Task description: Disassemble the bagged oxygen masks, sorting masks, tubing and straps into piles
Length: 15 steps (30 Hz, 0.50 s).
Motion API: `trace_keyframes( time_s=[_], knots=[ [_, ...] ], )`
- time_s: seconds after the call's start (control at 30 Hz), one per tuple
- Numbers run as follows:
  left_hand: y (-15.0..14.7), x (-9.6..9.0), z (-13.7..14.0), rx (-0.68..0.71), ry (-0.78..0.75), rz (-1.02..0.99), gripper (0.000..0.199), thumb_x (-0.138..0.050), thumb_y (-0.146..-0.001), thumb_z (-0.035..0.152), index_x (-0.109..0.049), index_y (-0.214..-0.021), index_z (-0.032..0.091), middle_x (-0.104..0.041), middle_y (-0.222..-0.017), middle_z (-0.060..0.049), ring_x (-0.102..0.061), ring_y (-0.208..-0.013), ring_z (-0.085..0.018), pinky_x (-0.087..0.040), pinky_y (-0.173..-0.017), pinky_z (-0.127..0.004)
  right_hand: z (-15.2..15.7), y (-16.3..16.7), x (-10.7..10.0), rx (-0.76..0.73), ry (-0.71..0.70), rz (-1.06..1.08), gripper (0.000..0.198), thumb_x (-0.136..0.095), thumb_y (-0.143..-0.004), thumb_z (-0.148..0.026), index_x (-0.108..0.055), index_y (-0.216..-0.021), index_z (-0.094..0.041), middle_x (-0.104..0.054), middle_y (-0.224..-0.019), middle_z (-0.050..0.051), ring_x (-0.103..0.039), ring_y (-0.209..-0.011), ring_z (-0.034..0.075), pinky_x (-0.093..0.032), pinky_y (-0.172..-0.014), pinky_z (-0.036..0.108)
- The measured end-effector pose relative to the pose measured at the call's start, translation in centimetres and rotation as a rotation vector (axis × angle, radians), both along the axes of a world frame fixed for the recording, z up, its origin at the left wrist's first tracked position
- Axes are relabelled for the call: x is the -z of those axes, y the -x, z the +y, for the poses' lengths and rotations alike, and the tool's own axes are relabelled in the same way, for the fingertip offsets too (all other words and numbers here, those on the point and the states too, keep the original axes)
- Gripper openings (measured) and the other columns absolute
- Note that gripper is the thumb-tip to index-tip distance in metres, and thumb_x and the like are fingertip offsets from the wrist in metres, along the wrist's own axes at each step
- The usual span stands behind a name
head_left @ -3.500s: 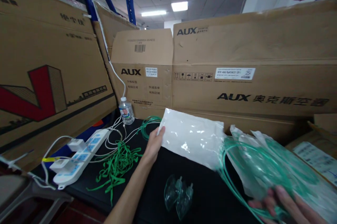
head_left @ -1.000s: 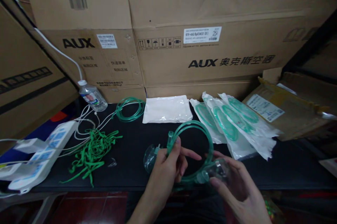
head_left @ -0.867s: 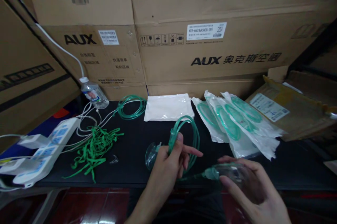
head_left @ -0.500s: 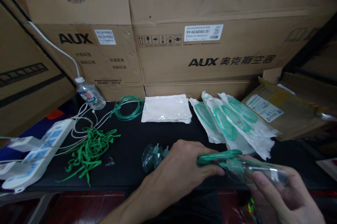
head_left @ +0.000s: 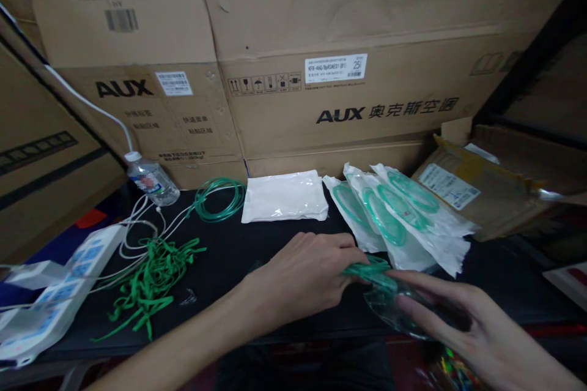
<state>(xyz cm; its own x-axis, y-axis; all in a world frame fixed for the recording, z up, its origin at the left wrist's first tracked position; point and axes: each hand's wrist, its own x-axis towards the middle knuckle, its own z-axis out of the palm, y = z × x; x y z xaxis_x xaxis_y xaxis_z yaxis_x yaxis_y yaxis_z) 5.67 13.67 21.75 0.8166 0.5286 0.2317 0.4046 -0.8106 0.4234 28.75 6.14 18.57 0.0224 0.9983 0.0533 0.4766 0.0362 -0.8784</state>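
My left hand is closed around a bundle of thin green tubing over the front right of the black table. A clear oxygen mask with a greenish tint is tilted just below the tubing, and my right hand grips it between thumb and fingers. The hands are close together, nearly touching. Behind them lie several white-backed packs with green tubing coiled inside. The left arm and hand cover the spot where other clear masks were visible earlier.
A white pack and a loose coil of green tubing lie at the back. Tangled green straps, a power strip with cables and a plastic bottle are left. Cardboard boxes wall the back; an opened carton stands right.
My right hand has turned the mask downward and brought it left, closer to the left hand. The left forearm now hides the masks lying on the table. The camera view has shifted slightly.
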Motion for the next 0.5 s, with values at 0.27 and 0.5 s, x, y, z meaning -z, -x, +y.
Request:
trace_keyframes(
  time_s=[0.27,0.5],
  knots=[
    [-0.2,-1.3,0.9,0.006,-0.051,0.006,0.028,-0.055,-0.091,0.007,-0.077,-0.099,0.021,-0.081,-0.093,-0.007,-0.073,-0.075,-0.022,-0.039,-0.057,-0.029,2.2,1.3,-2.0,-0.2,-0.022,0.002,0.025,-0.072,-0.082,-0.047,-0.089,-0.09,-0.029,-0.082,-0.073,0.003,-0.073,-0.061,0.026,-0.059,-0.053,0.031],
    [0.0,-1.6,1.3,-0.015,-0.071,0.034,0.031,-0.054,-0.079,0.004,-0.079,-0.087,0.021,-0.081,-0.084,-0.007,-0.068,-0.065,-0.02,-0.03,-0.051,-0.029,2.2,2.1,-2.0,-0.222,-0.187,-0.14,0.024,-0.067,-0.093,-0.043,-0.087,-0.092,-0.029,-0.08,-0.076,0.003,-0.074,-0.068,0.025,-0.058,-0.06,0.032]
  ],
)
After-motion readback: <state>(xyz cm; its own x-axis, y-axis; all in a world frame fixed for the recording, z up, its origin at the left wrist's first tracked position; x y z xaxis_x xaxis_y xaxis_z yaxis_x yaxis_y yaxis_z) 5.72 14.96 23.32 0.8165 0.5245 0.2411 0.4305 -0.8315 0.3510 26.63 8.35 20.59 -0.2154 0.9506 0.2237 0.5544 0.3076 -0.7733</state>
